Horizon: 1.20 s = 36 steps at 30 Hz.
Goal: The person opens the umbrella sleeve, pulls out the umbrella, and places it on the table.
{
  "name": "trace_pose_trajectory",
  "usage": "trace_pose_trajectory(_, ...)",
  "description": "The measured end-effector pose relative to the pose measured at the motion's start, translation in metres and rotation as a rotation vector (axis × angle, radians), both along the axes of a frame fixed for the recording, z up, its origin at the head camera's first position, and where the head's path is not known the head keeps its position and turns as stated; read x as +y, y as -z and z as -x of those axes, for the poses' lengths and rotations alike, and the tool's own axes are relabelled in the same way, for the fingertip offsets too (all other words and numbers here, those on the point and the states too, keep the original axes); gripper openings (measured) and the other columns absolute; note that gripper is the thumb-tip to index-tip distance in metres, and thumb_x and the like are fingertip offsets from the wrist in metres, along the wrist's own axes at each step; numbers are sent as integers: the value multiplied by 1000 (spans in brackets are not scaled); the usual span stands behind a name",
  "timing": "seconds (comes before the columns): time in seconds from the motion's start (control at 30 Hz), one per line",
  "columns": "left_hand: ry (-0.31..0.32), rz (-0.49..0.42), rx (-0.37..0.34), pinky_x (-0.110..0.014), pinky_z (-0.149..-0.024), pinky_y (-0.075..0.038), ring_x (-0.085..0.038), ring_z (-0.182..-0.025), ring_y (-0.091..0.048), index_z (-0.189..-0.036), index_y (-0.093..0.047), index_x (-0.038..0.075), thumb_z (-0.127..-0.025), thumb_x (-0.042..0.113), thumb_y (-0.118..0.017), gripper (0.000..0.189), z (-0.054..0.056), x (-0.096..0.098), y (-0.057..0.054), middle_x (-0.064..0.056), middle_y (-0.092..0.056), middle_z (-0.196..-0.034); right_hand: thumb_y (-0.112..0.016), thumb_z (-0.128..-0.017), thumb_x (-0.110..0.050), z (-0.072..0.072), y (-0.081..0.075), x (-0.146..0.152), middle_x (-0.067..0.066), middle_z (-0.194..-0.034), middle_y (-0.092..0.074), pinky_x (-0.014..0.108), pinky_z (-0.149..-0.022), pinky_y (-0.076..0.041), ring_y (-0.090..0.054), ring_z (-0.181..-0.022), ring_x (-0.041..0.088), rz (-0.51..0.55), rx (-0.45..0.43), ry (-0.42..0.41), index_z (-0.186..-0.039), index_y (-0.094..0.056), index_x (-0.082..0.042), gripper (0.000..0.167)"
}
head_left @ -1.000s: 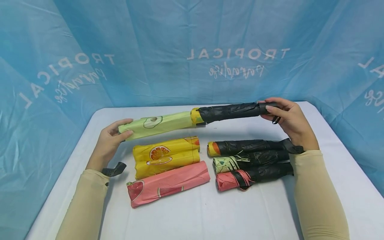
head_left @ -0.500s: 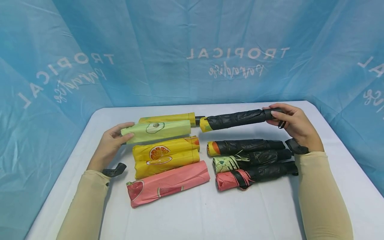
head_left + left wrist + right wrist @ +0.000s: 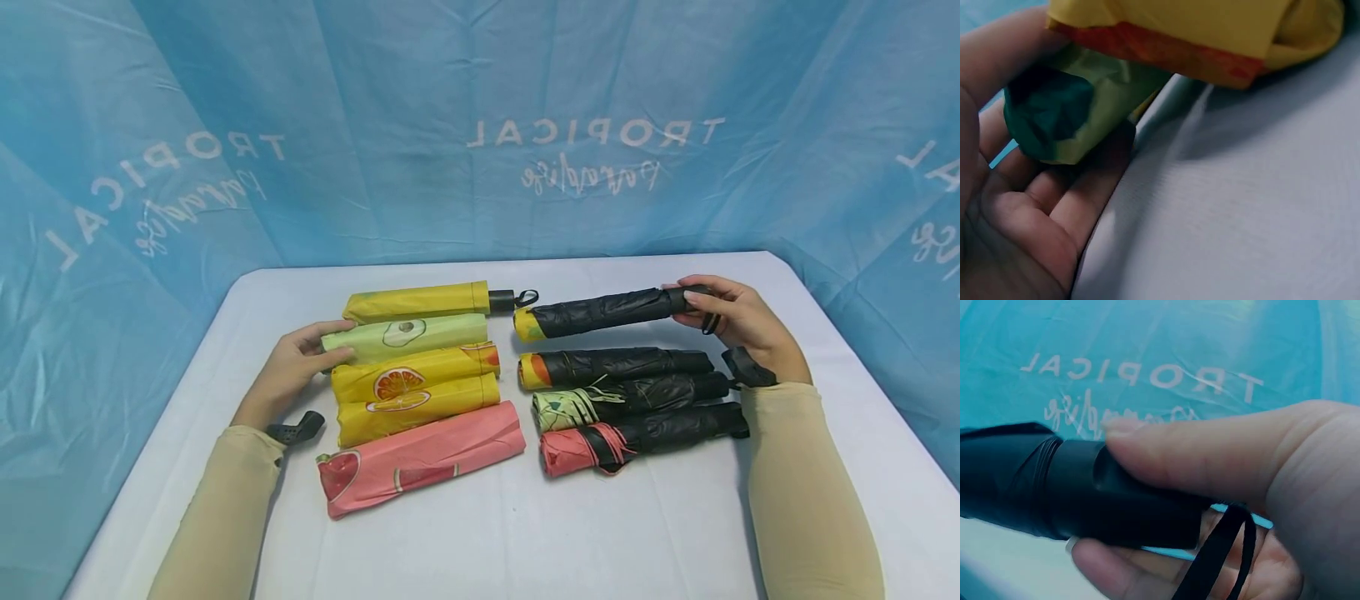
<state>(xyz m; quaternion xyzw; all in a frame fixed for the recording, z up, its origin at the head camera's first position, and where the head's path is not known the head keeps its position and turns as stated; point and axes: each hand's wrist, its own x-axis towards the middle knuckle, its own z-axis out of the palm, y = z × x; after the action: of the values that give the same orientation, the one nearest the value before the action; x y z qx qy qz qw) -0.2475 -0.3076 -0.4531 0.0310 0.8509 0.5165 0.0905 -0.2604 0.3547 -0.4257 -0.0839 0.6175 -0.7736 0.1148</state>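
My left hand (image 3: 288, 371) holds the left end of a light green avocado-print umbrella sleeve (image 3: 442, 333), which lies against an orange-print yellow sleeve (image 3: 450, 360). In the left wrist view, the green sleeve's dark green end (image 3: 1054, 109) sits between thumb and fingers, beside the yellow sleeve. At the right, my right hand (image 3: 750, 325) grips a folded black umbrella (image 3: 600, 312) with a yellow tip by its handle, tip pointing left. Seen from the right wrist, my thumb presses on the black handle (image 3: 1129, 500), fingers underneath, and a strap loop (image 3: 1210, 556) hangs from its end.
Behind the green sleeve lies a yellow-covered umbrella (image 3: 416, 300) with a black handle. Toward the front is a pink watermelon-print sleeve (image 3: 427, 458). On the right are folded black umbrellas with orange (image 3: 615, 367), green (image 3: 630, 400) and pink (image 3: 637, 442) tips. Blue curtain (image 3: 480, 208) backs the white table.
Both hands have come down and toward the front. The green sleeve has lowered beside the orange-print one. The black umbrella has pulled right, away from the sleeve, and uncovered the rear umbrella's handle and strap.
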Motion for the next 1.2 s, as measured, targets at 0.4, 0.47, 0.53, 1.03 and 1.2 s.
trace_pose_trajectory(0.4, 26, 84, -6, -39, -93, -41, -27, -111, -51, -139, -64, 23, -86, 55, -79, 64, 2, 4, 0, -3, -55, -141, -65, -102, -9, 0, 11, 10, -3, -118, -71, 27, -83, -57, -74, -99, 19, -320, -106, -12, -129, -70, -17, 29)
trace_pose_trajectory(0.47, 25, 94, 0, -38, -90, -41, -27, -109, -50, -139, -63, 23, -86, 55, -79, 64, 1, 5, -1, -3, -56, -139, -66, -101, -14, 0, 15, 14, -5, -115, -71, 28, -75, -56, -72, -96, 17, -441, -67, -19, -131, -69, -17, 30)
trace_pose_trajectory(0.53, 22, 103, 5, -37, -88, -42, -26, -107, -51, -139, -63, 23, -86, 55, -79, 64, 1, 5, -1, -3, -56, -138, -69, -100, -20, 0, 19, 16, -9, -114, -71, 31, -64, -52, -68, -86, 15, -547, -34, -15, -132, -69, -19, 32)
trace_pose_trajectory(1.03, 45, 25, 72, -48, -112, -37, -21, -134, -47, -137, -66, 21, -94, 46, -73, 51, -2, 3, -12, 0, -57, -145, -69, -99, -38, 0, 17, 13, -5, -135, -66, 31, -101, -49, -56, -121, -1, -723, -21, 5, -141, -62, -8, 52)
trace_pose_trajectory(1.2, -13, 23, 164, -37, -108, -44, -16, -132, -52, -136, -66, 17, -98, 39, -70, 44, -4, -2, -19, -2, -62, -139, -71, -98, -26, -2, -5, 6, -3, -126, -71, 30, -99, -51, -65, -116, 5, -469, -29, 100, -141, -56, 5, 55)
